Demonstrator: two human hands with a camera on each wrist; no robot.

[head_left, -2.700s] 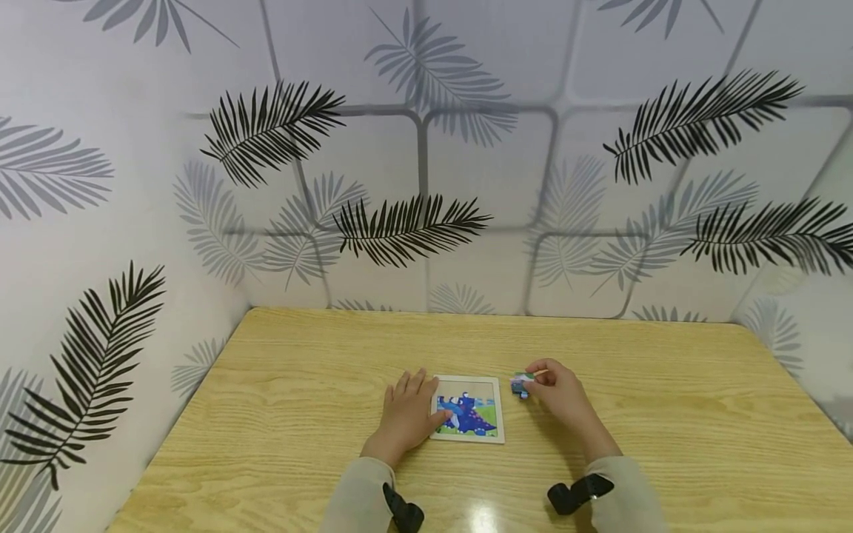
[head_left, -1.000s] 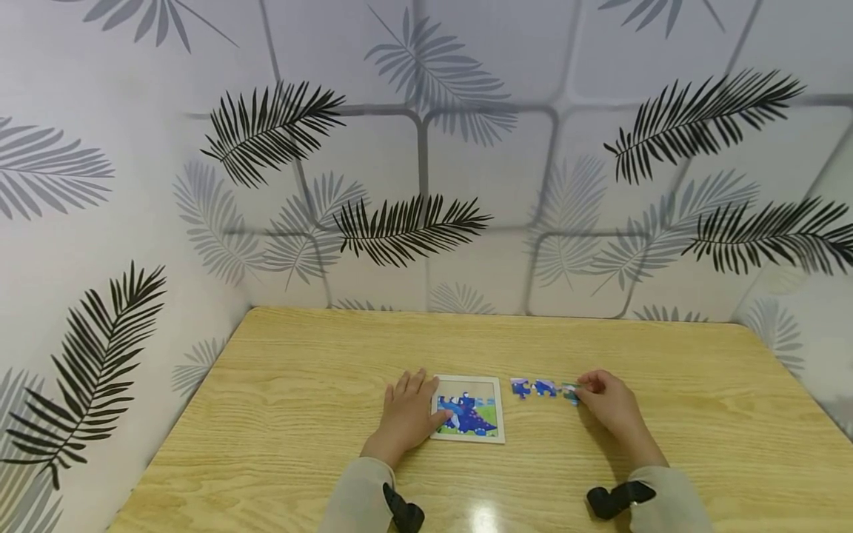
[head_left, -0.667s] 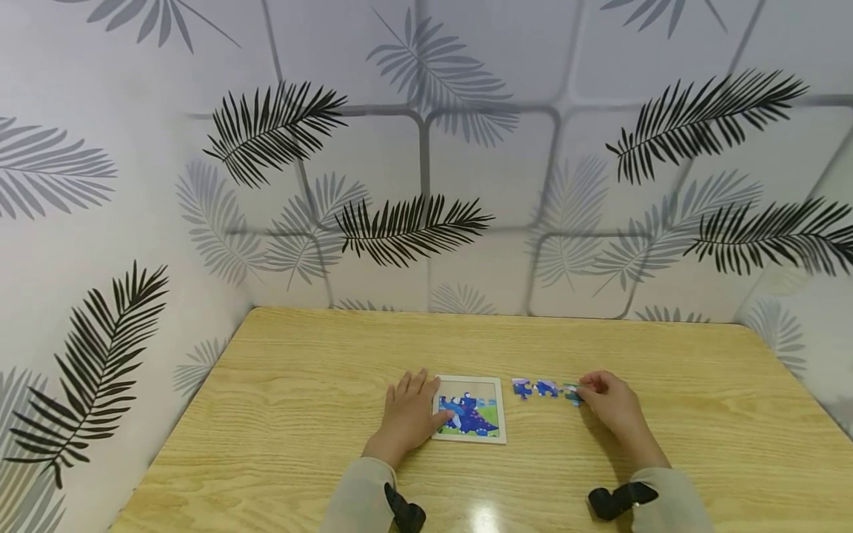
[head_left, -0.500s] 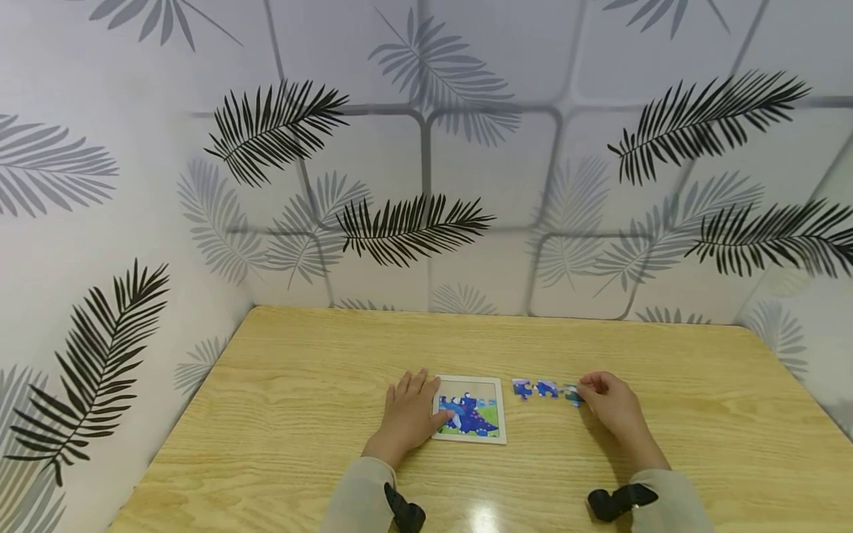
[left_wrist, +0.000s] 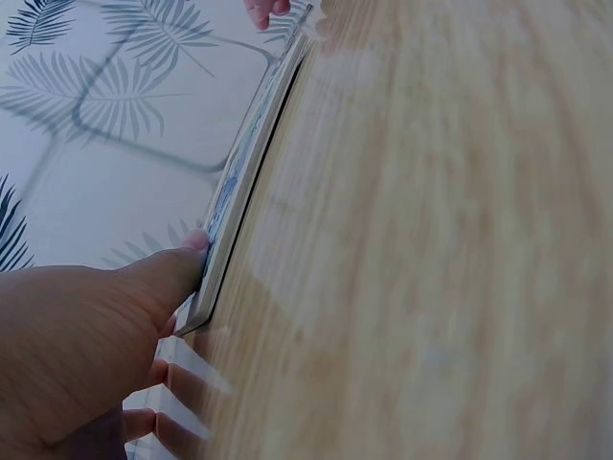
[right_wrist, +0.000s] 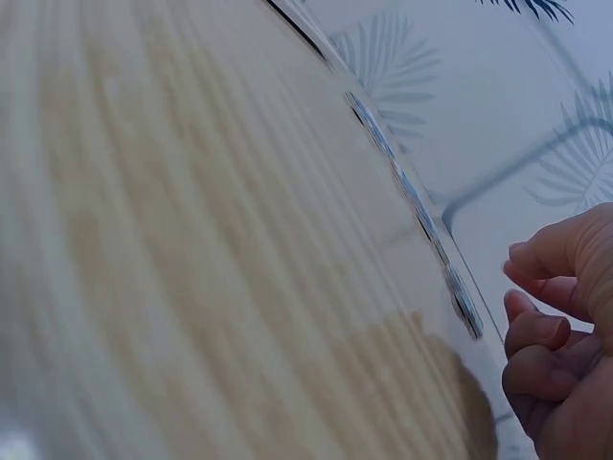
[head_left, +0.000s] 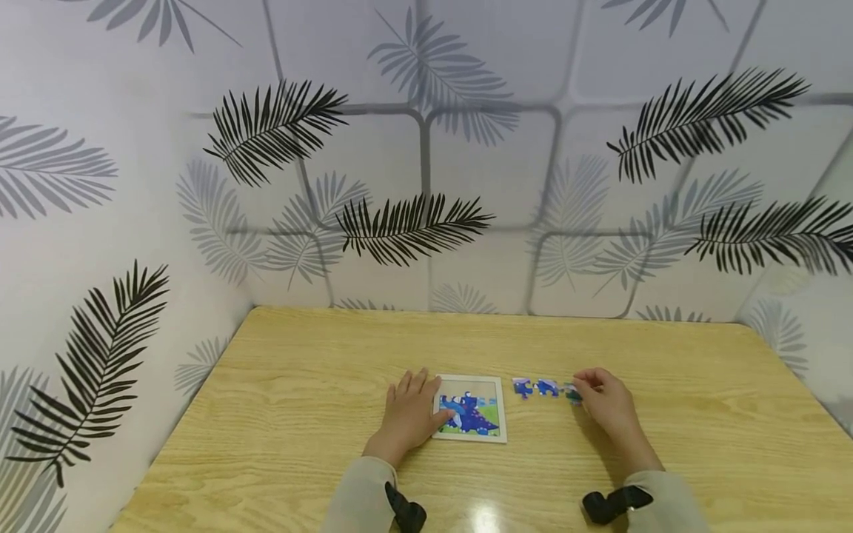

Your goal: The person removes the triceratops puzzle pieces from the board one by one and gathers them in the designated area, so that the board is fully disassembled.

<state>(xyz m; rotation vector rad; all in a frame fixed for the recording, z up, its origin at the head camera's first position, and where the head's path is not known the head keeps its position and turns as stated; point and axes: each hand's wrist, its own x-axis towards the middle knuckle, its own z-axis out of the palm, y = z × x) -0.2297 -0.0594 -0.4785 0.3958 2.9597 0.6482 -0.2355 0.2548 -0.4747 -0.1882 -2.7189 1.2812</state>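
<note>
In the head view my left hand (head_left: 409, 414) lies with fingers spread along the left side of a white-framed jigsaw board (head_left: 503, 414). Its thumb rests over the board's partly filled picture of a blue dinosaur; the left wrist view shows this thumb on the board's edge (left_wrist: 235, 196). Right of the board, three loose jigsaw pieces sit in a row: a left piece (head_left: 522, 388), a middle piece (head_left: 548, 388) and a right piece (head_left: 571, 392). My right hand (head_left: 608, 400) has its fingertips at the right piece. In the right wrist view its fingers (right_wrist: 551, 254) are loosely curled with nothing between them.
A light wood-grain table (head_left: 300, 370) carries the board and pieces. Behind it stands a pale wall (head_left: 493, 178) with leaf patterns. Black camera mounts (head_left: 609, 505) are strapped at both wrists over light sleeves.
My right hand has moved right from beside the board, where it held jigsaw pieces; three now lie in a row. Just now it has shifted slightly left. My left hand has stayed on the board.
</note>
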